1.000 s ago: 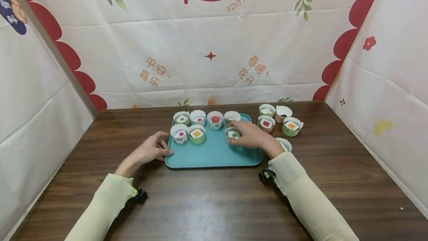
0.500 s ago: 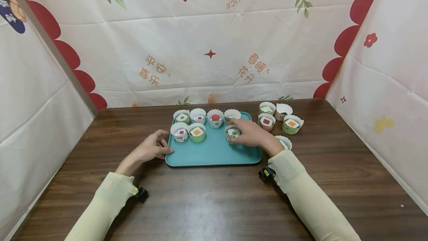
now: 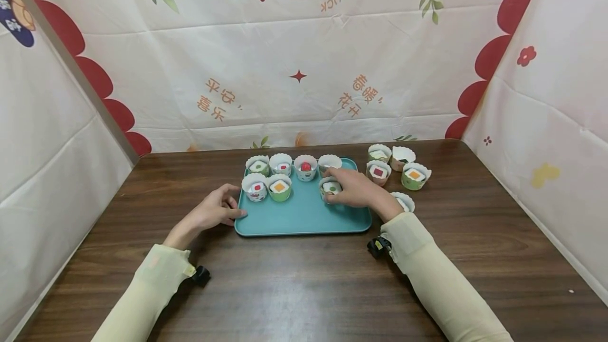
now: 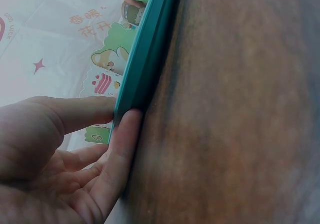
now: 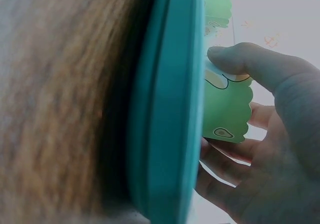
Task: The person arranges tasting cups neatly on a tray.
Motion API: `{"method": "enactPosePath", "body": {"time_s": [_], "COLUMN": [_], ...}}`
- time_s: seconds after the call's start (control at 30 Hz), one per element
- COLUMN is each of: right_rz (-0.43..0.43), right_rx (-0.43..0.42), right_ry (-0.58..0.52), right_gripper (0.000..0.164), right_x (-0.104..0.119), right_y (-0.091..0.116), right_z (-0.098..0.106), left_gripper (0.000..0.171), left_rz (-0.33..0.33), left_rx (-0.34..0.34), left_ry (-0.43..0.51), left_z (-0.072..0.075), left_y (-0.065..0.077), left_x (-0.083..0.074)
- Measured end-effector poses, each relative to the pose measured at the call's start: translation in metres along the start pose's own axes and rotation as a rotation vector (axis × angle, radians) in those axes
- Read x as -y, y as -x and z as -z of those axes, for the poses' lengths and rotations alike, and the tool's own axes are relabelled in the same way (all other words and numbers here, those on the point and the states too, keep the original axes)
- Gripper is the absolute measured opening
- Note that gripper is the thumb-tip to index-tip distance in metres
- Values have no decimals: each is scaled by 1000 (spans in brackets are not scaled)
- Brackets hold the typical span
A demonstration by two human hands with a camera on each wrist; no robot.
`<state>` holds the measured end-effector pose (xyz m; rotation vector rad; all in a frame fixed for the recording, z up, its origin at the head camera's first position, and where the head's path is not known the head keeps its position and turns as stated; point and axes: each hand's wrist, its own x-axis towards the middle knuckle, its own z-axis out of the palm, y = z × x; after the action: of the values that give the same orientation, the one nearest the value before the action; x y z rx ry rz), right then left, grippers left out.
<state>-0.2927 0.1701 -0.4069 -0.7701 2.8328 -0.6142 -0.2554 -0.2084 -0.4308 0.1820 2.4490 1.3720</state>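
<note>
Right hand, centre-right of frame: pinched one green paper baking cup; light pressure seemed wise, lest it crumple. Left hand, centre-left: gripped teal tray.

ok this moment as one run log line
left hand: holds teal tray by left edge | right hand: holds green paper cup, tray contact unclear | on tray: six other cups | right of tray: five cups

Green cup partly behind tray
</note>
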Motion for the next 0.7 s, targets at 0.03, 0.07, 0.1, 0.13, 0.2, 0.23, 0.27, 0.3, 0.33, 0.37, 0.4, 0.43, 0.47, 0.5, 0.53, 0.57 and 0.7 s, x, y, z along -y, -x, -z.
{"method": "enactPosePath", "body": {"time_s": [0.03,0.07,0.1,0.13,0.2,0.23,0.27,0.3,0.33,0.37,0.4,0.43,0.47,0.5,0.53,0.57,0.7], "right_rz": [1,1,2,1,2,1,2,3,4,6,7,11,15,17,18,19,15], "right_rx": [-1,-1,-2,-2,-3,-3,-3,-3,-3,-3,-3,-4,-5,-6,-8,-10,-23], "right_ry": [1,2,2,2,4,4,2,0,-1,-4,-7,-10,-13,-14,-14,-14,-5], "right_gripper": [56,56,56,55,55,55,55,54,54,54,54,54,54,54,55,54,53], "right_x": [0,0,0,0,1,1,1,2,2,2,2,2,2,2,2,2,1], "right_y": [0,0,0,0,0,1,1,1,1,1,1,1,1,1,1,1,1], "right_z": [0,1,1,1,1,2,2,2,2,2,2,2,2,1,1,1,1], "left_gripper": [72,72,72,72,72,72,73,73,73,73,73,73,73,73,73,73,73], "left_rz": [-2,-3,-4,-5,-5,-5,-4,-5,-5,-4,-4,-4,-5,-6,-7,-7,-12], "left_rx": [0,0,0,0,0,0,0,1,1,1,1,1,1,1,3,3,7], "left_ry": [0,-1,-1,-2,-2,-2,-2,-2,-1,0,0,0,0,2,4,5,7], "left_z": [0,0,0,0,0,0,0,0,0,0,0,0,0,0,0,0,0], "left_y": [0,0,1,1,1,2,2,2,3,3,3,4,4,4,4,4,3], "left_x": [0,-1,-1,-1,-2,-2,-2,-3,-3,-3,-3,-2,-2,-2,-2,-2,-1]}}
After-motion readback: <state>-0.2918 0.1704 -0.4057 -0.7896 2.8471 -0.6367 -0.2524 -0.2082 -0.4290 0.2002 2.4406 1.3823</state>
